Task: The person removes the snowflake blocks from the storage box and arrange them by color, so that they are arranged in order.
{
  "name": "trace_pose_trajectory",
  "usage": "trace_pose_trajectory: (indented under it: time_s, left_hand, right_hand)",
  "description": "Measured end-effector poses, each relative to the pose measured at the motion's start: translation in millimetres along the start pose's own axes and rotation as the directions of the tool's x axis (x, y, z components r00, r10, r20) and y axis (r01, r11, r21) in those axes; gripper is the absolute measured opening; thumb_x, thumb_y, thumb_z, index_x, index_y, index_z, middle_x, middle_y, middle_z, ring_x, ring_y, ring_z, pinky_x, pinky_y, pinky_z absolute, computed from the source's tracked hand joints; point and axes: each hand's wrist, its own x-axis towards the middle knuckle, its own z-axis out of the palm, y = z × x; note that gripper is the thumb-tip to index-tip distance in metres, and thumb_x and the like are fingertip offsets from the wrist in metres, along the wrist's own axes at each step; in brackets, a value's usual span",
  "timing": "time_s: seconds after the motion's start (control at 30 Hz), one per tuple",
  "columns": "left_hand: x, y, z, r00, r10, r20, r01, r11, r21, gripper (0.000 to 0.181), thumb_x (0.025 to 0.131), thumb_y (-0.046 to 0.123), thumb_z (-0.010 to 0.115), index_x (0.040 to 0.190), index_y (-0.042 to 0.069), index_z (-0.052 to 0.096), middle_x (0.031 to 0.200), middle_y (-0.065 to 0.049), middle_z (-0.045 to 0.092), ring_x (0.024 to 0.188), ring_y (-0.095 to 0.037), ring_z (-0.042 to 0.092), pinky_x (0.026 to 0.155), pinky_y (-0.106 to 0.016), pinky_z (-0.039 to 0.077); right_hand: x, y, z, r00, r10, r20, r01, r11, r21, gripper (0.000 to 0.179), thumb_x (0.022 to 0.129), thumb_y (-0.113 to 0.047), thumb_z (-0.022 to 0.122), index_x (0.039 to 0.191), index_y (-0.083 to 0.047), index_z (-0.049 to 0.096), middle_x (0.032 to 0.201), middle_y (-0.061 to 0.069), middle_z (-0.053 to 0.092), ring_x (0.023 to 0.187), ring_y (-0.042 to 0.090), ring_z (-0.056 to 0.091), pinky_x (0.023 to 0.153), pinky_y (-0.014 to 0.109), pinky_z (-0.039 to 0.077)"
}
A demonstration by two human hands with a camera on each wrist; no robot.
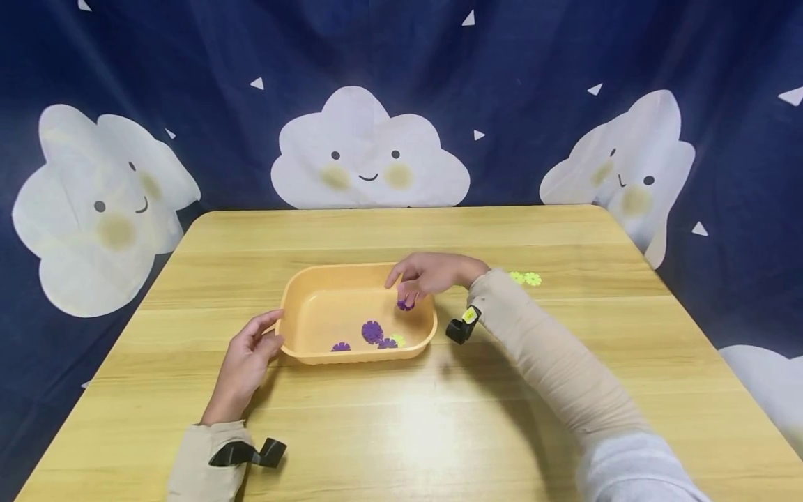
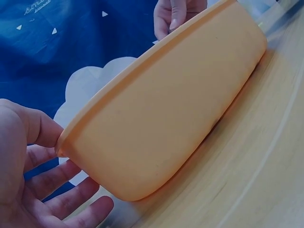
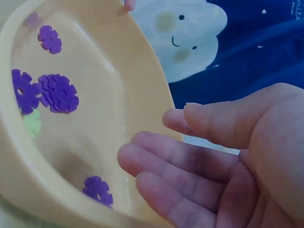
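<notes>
An orange plastic basin [image 1: 326, 279] sits on the table with several purple snowflake discs [image 1: 372, 331] and a yellow-green disc [image 1: 398, 340] inside. At its left end, my left hand [image 1: 247, 359] touches the rim with its fingertips; in the left wrist view the other fingers of that hand [image 2: 33, 166] spread loosely by the outer wall. Over the basin's right end reaches my right hand [image 1: 429, 272], thumb apart from the fingers. Just past its fingertips in the right wrist view lies one purple disc [image 3: 98, 190], with nothing between the fingers [image 3: 166, 166].
Two yellow-green snowflake discs [image 1: 525, 279] lie on the wooden table [image 1: 351, 425] to the right, beyond the right forearm. Black straps [image 1: 247, 453] with small cameras sit on both wrists. A dark blue cloth [image 1: 213, 42] with white clouds hangs behind the table.
</notes>
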Motion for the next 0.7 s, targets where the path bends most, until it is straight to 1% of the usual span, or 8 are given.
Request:
trace_pose_trajectory:
  time_s: [0.1, 0.2, 0.37, 0.47, 0.53, 0.57, 0.63, 0.7]
  left_hand:
    - [-0.8, 0.3, -0.9, 1.000, -0.009, 0.000, 0.009, 1.000, 0.002, 0.041, 0.098, 0.000, 0.048, 0.139, -0.002, 0.045, 0.143, -0.020, 0.041, 0.105, -0.001, 0.054, 0.082, -0.014, 0.049]
    - [-1.1, 0.6, -1.8, 1.000, -0.015, -0.004, 0.015, 1.000, 0.013, 0.042, 0.099, 0.001, 0.049, 0.140, -0.001, 0.045, 0.143, -0.019, 0.041, 0.106, -0.001, 0.053, 0.082, -0.015, 0.049]
    - [-0.1, -0.5, -0.9, 1.000, -0.007, -0.014, 0.007, 1.000, 0.007, 0.041, 0.098, 0.002, 0.048, 0.139, -0.003, 0.045, 0.141, -0.019, 0.043, 0.107, -0.003, 0.055, 0.082, -0.014, 0.049]
    - [0.3, -1.5, -0.6, 1.000, -0.008, -0.013, 0.008, 1.000, 0.001, 0.042, 0.098, 0.002, 0.048, 0.139, -0.003, 0.045, 0.142, -0.019, 0.042, 0.108, -0.006, 0.056, 0.082, -0.014, 0.049]
    - [0.3, -1.8, -0.7, 1.000, -0.010, -0.014, 0.010, 1.000, -0.001, 0.042, 0.098, 0.002, 0.048, 0.140, -0.003, 0.045, 0.142, -0.019, 0.042, 0.108, -0.006, 0.056, 0.082, -0.014, 0.049]
    - [0.3, -1.8, -0.8, 1.000, -0.010, -0.015, 0.010, 1.000, -0.004, 0.042, 0.098, 0.001, 0.048, 0.139, -0.003, 0.045, 0.142, -0.019, 0.042, 0.108, -0.006, 0.056, 0.082, -0.014, 0.049]
    - [0.4, -1.4, -0.4, 1.000, -0.010, -0.017, 0.010, 1.000, -0.010, 0.042, 0.097, -0.001, 0.048, 0.139, -0.004, 0.045, 0.141, -0.020, 0.043, 0.106, -0.005, 0.056, 0.082, -0.014, 0.049]
    - [0.6, -1.3, -0.2, 1.000, -0.009, -0.022, 0.008, 1.000, -0.014, 0.042, 0.097, -0.002, 0.049, 0.138, -0.005, 0.046, 0.141, -0.021, 0.043, 0.105, -0.004, 0.057, 0.082, -0.014, 0.049]
  right_hand:
    - [4.6, -3.9, 4.6, 0.997, 0.039, 0.063, -0.041, 0.999, 0.031, 0.036, 0.100, -0.002, 0.043, 0.135, 0.005, 0.048, 0.112, 0.025, 0.063, 0.101, 0.031, 0.065, 0.090, 0.039, 0.053]
    - [8.4, -8.1, 10.5, 0.990, 0.087, 0.110, -0.093, 0.994, 0.051, 0.039, 0.099, 0.003, 0.038, 0.137, 0.003, 0.045, 0.115, 0.026, 0.061, 0.104, 0.030, 0.064, 0.090, 0.034, 0.053]
    - [13.6, -12.1, 19.9, 0.976, 0.153, 0.154, -0.166, 0.983, 0.077, 0.045, 0.093, 0.009, 0.039, 0.137, 0.000, 0.045, 0.114, 0.022, 0.063, 0.105, 0.029, 0.064, 0.090, 0.033, 0.053]
    - [16.8, -13.9, 25.3, 0.969, 0.179, 0.170, -0.195, 0.978, 0.079, 0.048, 0.091, 0.013, 0.042, 0.135, -0.002, 0.047, 0.110, 0.018, 0.065, 0.098, 0.025, 0.065, 0.084, 0.032, 0.055]
    - [18.6, -14.9, 28.6, 0.962, 0.192, 0.194, -0.211, 0.974, 0.082, 0.050, 0.088, 0.016, 0.044, 0.134, -0.004, 0.048, 0.105, 0.016, 0.066, 0.086, 0.021, 0.063, 0.074, 0.028, 0.055]
    - [19.3, -15.6, 30.1, 0.958, 0.197, 0.208, -0.219, 0.972, 0.085, 0.051, 0.087, 0.017, 0.045, 0.133, -0.004, 0.048, 0.104, 0.016, 0.065, 0.080, 0.019, 0.060, 0.069, 0.027, 0.053]
    - [20.2, -17.3, 32.7, 0.952, 0.205, 0.227, -0.230, 0.969, 0.086, 0.051, 0.087, 0.017, 0.047, 0.133, -0.005, 0.048, 0.103, 0.016, 0.065, 0.074, 0.018, 0.057, 0.063, 0.025, 0.051]
    - [21.3, -18.7, 35.4, 0.944, 0.211, 0.253, -0.241, 0.966, 0.092, 0.049, 0.089, 0.015, 0.049, 0.134, -0.005, 0.046, 0.098, 0.017, 0.064, 0.068, 0.017, 0.051, 0.057, 0.022, 0.045]
